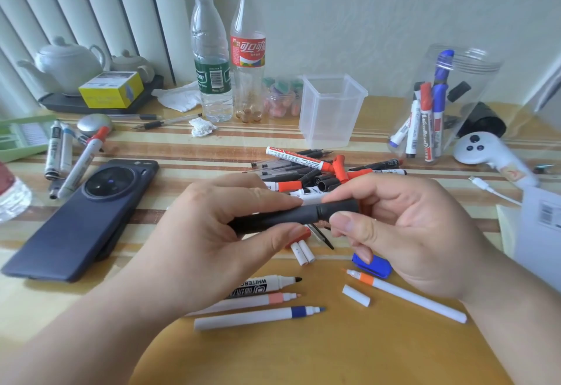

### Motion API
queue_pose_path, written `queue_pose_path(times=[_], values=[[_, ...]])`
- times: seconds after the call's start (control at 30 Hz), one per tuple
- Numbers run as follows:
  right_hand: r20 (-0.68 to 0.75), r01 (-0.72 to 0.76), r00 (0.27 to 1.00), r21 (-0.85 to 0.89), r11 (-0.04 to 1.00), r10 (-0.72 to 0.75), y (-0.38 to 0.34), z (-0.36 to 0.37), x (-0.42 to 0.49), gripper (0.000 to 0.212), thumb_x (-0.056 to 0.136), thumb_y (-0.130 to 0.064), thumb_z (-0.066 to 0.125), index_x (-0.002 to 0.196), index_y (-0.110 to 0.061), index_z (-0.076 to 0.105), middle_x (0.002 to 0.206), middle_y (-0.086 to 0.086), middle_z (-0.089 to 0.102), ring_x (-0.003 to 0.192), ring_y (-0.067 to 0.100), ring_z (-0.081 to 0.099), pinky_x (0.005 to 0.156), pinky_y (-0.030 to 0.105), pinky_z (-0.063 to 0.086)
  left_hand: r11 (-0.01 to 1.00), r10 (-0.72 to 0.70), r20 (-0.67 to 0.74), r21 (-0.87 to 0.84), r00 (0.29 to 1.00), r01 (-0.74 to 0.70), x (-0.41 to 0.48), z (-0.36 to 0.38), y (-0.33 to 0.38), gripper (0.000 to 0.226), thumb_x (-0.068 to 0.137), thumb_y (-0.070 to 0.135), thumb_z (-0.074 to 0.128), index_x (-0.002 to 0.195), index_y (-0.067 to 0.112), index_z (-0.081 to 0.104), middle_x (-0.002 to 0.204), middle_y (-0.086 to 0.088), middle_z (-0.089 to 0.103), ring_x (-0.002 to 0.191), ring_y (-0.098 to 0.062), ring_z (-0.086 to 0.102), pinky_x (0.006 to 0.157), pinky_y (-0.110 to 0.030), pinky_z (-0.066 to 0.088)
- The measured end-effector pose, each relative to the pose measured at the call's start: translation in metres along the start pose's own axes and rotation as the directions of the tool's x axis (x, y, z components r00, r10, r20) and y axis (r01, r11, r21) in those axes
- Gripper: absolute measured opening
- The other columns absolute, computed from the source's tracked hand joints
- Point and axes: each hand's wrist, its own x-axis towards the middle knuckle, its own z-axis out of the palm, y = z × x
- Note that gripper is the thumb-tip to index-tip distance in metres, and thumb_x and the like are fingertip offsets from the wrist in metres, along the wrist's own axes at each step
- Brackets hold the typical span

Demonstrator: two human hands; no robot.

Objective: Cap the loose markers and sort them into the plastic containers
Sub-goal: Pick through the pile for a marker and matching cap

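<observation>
Far left, table [303, 354]: a few capped markers [83, 161] lie loose, beside a dark phone [76, 220] lying camera side up. Farther back stand a water bottle [212, 60] and a cola bottle [247, 50].

Centre, near: left hand [218, 226] grasps the barrel of a black marker [291, 216], thumb under, fingers over. The marker is held level above the table, lengthwise left to right. Its black cap [337, 208] sits on the right end, with a seam visible where it meets the barrel; cannot tell if it is fully seated.

Right hand [403, 233] pinches that cap between thumb and forefinger, remaining fingers curled.

Just beyond the hands: mixed pile of pens and markers [312, 172], red and black, some uncapped. Beyond the pile stands a square plastic container [331, 111], upright, nothing seen inside.

Near edge, below the hands: three uncapped markers side by side, tips pointing right: black-tipped [258, 283], pink [252, 301], blue [258, 318]. To their right lie a loose white cap [355, 295], an uncapped orange marker [409, 295] set diagonally, and a blue cap [375, 266] partly under the right hand.

Far right: round clear jar [479, 75] holding several capped red and blue markers on end. A white controller [485, 151] lies beside it.
</observation>
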Motion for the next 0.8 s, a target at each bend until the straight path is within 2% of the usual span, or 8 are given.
queue_pose_path(times=[0.17, 0.3, 0.4, 0.53, 0.67, 0.8], values=[[-0.009, 0.000, 1.000, -0.019, 1.000, 0.000, -0.003, 0.000, -0.002, 0.020, 0.082, -0.017, 0.072, 0.101, -0.019, 0.076, 0.073, 0.009, 0.072, 0.058, 0.020, 0.068, 0.058, 0.025, 0.056, 0.996, -0.081, 0.060, -0.043, 0.995, 0.084, -0.002, 0.001, 0.000, 0.016, 0.089, 0.043, 0.070, 0.101, 0.036, 0.079, 0.079, 0.003, 0.070, 0.076, -0.019, 0.067, 0.062, -0.035, 0.050], [-0.004, -0.009, 1.000, 0.022, 1.000, 0.009, -0.005, 0.004, -0.004, 0.023, 0.080, -0.007, 0.071, 0.101, -0.016, 0.076, 0.077, 0.010, 0.075, 0.068, 0.021, 0.073, 0.066, 0.027, 0.060, 0.973, -0.147, 0.177, -0.149, 0.973, 0.174, -0.002, 0.001, -0.001, 0.027, 0.090, 0.058, 0.059, 0.099, 0.040, 0.076, 0.065, -0.006, 0.061, 0.060, -0.023, 0.057, 0.055, -0.041, 0.045], [0.021, -0.021, 1.000, 0.011, 1.000, 0.021, -0.007, 0.009, -0.004, 0.020, 0.081, -0.017, 0.072, 0.100, -0.019, 0.075, 0.080, 0.012, 0.077, 0.072, 0.026, 0.075, 0.069, 0.032, 0.061, 0.967, -0.123, 0.212, -0.194, 0.970, 0.165, -0.003, 0.003, -0.001, 0.025, 0.091, 0.057, 0.060, 0.102, 0.042, 0.076, 0.061, -0.010, 0.057, 0.055, -0.030, 0.051, 0.049, -0.042, 0.042], [0.008, -0.041, 0.999, 0.063, 0.997, 0.040, -0.010, 0.014, -0.003, 0.017, 0.081, -0.020, 0.070, 0.097, -0.014, 0.074, 0.079, 0.015, 0.075, 0.068, 0.032, 0.075, 0.062, 0.038, 0.062, 0.977, -0.092, 0.138, -0.180, 0.986, 0.116, -0.005, 0.004, 0.000, 0.019, 0.091, 0.049, 0.066, 0.105, 0.039, 0.076, 0.076, -0.007, 0.072, 0.070, -0.030, 0.066, 0.060, -0.047, 0.052], [-0.031, -0.063, 0.997, 0.116, 0.991, 0.067, -0.011, 0.015, -0.002, 0.024, 0.082, -0.017, 0.070, 0.099, 0.000, 0.071, 0.074, 0.023, 0.072, 0.062, 0.036, 0.073, 0.056, 0.037, 0.060, 0.998, -0.011, 0.056, -0.060, 0.998, 0.014, -0.005, 0.005, 0.006, 0.014, 0.092, 0.037, 0.070, 0.104, 0.035, 0.077, 0.078, 0.001, 0.072, 0.075, -0.024, 0.067, 0.062, -0.039, 0.051], [-0.038, -0.071, 0.996, 0.133, 0.989, 0.076, -0.013, 0.015, -0.002, 0.023, 0.082, -0.015, 0.069, 0.099, 0.001, 0.070, 0.072, 0.023, 0.071, 0.059, 0.037, 0.071, 0.053, 0.037, 0.059, 1.000, 0.015, 0.020, -0.011, 1.000, -0.014, -0.004, 0.008, 0.010, 0.012, 0.091, 0.034, 0.073, 0.101, 0.033, 0.078, 0.078, 0.005, 0.071, 0.075, -0.019, 0.067, 0.061, -0.034, 0.050]])
